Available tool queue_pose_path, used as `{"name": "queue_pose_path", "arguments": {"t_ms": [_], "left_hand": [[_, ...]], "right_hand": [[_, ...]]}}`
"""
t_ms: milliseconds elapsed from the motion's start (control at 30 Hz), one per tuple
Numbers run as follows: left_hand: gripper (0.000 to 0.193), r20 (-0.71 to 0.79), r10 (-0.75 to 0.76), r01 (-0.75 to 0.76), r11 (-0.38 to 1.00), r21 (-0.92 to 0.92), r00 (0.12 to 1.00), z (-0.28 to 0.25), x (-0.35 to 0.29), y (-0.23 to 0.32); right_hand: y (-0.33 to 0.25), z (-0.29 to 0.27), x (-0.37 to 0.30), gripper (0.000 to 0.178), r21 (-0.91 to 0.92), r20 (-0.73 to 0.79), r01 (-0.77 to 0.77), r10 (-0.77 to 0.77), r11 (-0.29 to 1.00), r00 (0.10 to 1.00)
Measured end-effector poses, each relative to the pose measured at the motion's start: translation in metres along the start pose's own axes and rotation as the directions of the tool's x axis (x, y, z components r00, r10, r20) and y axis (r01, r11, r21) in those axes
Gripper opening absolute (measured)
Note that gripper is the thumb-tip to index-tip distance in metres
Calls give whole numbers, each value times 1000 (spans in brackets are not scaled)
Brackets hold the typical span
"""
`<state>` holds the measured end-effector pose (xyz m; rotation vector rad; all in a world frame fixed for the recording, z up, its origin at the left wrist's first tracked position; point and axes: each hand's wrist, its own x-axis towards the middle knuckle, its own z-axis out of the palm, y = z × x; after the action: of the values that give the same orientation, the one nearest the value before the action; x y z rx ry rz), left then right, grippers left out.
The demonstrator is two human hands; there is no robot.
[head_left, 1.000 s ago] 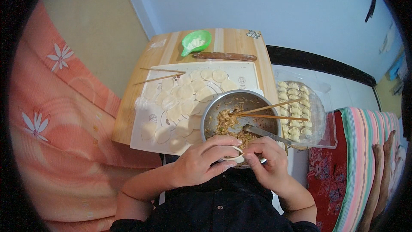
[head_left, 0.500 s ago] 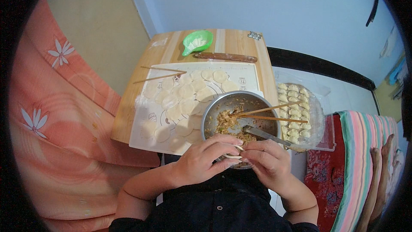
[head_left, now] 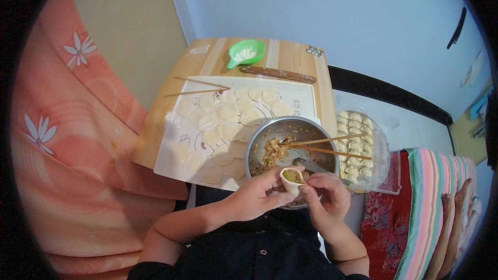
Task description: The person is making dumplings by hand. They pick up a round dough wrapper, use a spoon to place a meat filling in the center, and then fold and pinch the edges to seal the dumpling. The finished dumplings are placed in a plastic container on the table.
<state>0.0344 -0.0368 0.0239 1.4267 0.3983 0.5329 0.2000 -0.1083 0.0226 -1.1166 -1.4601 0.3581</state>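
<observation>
Between my two hands, over the near rim of a steel bowl (head_left: 252,148), is a half-folded dumpling (head_left: 291,182) with filling showing in its open top. My left hand (head_left: 262,192) grips its left side between thumb and fingers. At its right edge, my right hand (head_left: 327,194) pinches the dough. Minced filling (head_left: 275,153) lies in the bowl, with a pair of chopsticks (head_left: 327,141) stuck in it and leaning out to the right. A metal spoon or spatula (head_left: 314,167) also rests in there, partly hidden behind my fingers.
Left of the bowl, round dough wrappers (head_left: 228,111) overlap on a white mat (head_left: 171,168). Two more chopsticks (head_left: 197,92) lie there. Farther back are a rolling pin (head_left: 277,74) and a green bowl of flour (head_left: 246,53). A clear tray (head_left: 386,184) at the right holds rows of dumplings (head_left: 355,135).
The dumpling has tipped so its open top and filling now face up into view. My hands have spread slightly around it. The whole view has shifted a little.
</observation>
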Motion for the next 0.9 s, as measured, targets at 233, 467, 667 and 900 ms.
{"name": "queue_pose_path", "arguments": {"t_ms": [233,467,667,900], "left_hand": [[44,-107,-4,31,966,258,994,-4,-4,5],[42,-110,38,-3,952,307,993,-4,-3,1],[43,-32,19,-13,987,161,999,-5,-5,-5],[44,-37,34,-29,993,111,999,-7,-5,-12]], "right_hand": [[-13,-7,21,25,-179,175,131,-100,975,980],[-14,-9,20,21,-233,214,137,-87,963,973],[-15,-4,18,18,-223,150,145,-113,964,982],[-17,-4,17,23,-223,210,93,-45,970,977]]}}
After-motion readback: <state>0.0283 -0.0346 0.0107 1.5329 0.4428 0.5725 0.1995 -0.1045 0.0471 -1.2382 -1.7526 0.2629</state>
